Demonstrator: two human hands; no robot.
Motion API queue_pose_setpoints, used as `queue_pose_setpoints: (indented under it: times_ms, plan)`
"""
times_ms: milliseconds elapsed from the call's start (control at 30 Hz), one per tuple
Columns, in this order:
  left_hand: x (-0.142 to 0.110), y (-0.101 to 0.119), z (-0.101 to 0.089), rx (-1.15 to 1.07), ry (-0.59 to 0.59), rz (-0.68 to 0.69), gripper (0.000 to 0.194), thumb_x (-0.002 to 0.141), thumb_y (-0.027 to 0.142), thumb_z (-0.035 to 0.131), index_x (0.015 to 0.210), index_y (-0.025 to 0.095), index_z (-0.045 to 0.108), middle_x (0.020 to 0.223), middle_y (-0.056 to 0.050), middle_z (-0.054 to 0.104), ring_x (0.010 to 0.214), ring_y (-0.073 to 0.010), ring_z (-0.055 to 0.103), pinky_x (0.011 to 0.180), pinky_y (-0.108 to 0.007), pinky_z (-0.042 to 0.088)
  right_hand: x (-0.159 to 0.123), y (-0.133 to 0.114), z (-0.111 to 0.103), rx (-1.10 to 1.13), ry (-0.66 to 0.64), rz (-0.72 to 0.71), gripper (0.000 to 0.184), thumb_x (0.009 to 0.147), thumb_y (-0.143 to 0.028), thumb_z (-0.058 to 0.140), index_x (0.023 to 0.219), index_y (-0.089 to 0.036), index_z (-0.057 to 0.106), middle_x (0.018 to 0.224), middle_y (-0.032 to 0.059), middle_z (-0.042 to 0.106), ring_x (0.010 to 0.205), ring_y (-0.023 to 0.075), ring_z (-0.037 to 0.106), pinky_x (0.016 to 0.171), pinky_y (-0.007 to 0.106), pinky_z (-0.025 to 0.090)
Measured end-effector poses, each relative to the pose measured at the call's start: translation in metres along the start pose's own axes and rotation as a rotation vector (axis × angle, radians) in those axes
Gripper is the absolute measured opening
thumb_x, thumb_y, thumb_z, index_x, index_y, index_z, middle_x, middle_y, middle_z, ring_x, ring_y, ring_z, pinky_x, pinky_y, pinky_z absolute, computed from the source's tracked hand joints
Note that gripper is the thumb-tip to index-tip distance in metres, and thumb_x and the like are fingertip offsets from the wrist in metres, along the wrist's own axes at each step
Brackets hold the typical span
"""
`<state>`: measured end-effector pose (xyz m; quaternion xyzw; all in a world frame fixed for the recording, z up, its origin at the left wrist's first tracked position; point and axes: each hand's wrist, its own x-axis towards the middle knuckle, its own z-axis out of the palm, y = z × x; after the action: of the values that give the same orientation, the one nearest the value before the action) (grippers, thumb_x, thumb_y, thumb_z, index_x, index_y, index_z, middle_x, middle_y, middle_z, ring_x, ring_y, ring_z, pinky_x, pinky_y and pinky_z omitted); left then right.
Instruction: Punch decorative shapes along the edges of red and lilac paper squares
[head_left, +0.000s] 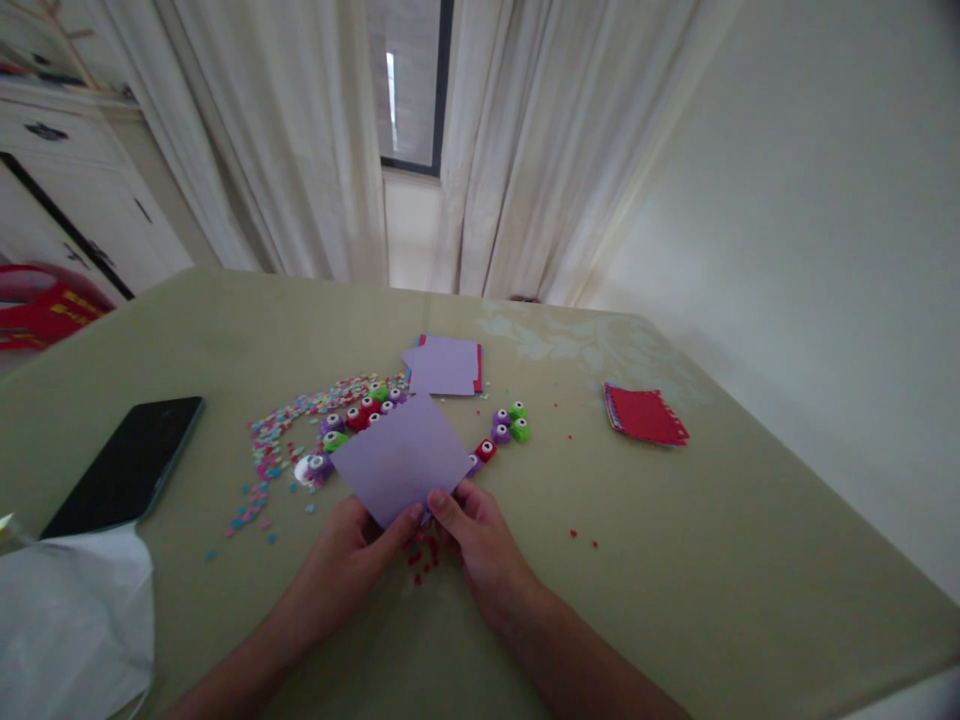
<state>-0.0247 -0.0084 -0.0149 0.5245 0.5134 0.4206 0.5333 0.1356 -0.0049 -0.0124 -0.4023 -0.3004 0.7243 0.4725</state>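
Observation:
A square of purple paper (405,455) is held up over the table, turned so one corner points toward me. My left hand (360,545) grips its near left edge, thumb on top. Along the near right edge, my right hand (472,530) pinches the same sheet, fingers underneath. Just beyond and beside the paper sit several small purple, red and green craft punches (367,408), partly covered by it. More green and purple punches (511,422) stand to the right. Tiny red paper cutouts (424,560) lie beneath my hands.
A stack of purple and coloured paper (446,365) lies farther back. Pastel paper cutouts (300,410) spread over the left middle. A red-topped stack of scalloped-edge squares (646,413) rests at right. At left are a black tablet (127,465) and a white plastic bag (75,620).

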Motion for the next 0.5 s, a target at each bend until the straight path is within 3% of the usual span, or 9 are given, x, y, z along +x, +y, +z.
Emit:
queue_pose_setpoints:
  times_ms: [133, 300, 500]
  plan:
    - [-0.001, -0.001, 0.001, -0.002, 0.008, 0.008, 0.027, 0.089, 0.044, 0.072, 0.086, 0.018, 0.075, 0.080, -0.004, 0.079, 0.073, -0.0216, 0.071, 0.067, -0.030, 0.057, 0.002, -0.002, -0.001, -0.028, -0.012, 0.000, 0.048, 0.070, -0.059, 0.089, 0.083, -0.017, 0.071, 0.068, -0.0013, 0.064, 0.058, 0.0119, 0.056, 0.063, 0.026, 0.049]
    - [-0.002, 0.002, -0.001, 0.036, 0.050, -0.009, 0.030, 0.086, 0.047, 0.073, 0.081, 0.018, 0.076, 0.078, -0.005, 0.080, 0.070, -0.0229, 0.073, 0.066, -0.031, 0.058, 0.006, 0.000, -0.006, -0.075, 0.042, -0.028, 0.055, 0.070, -0.068, 0.086, 0.072, -0.017, 0.064, 0.059, -0.0055, 0.052, 0.051, 0.0082, 0.041, 0.049, 0.021, 0.032]
    - [0.000, 0.014, -0.010, 0.100, 0.210, -0.013, 0.037, 0.082, 0.055, 0.073, 0.075, 0.019, 0.079, 0.072, -0.007, 0.080, 0.066, -0.0256, 0.074, 0.059, -0.031, 0.057, 0.009, -0.010, -0.013, -0.312, 0.084, -0.176, 0.062, 0.078, -0.076, 0.074, 0.100, -0.018, 0.075, 0.075, -0.0006, 0.063, 0.061, 0.0117, 0.049, 0.056, 0.023, 0.039]
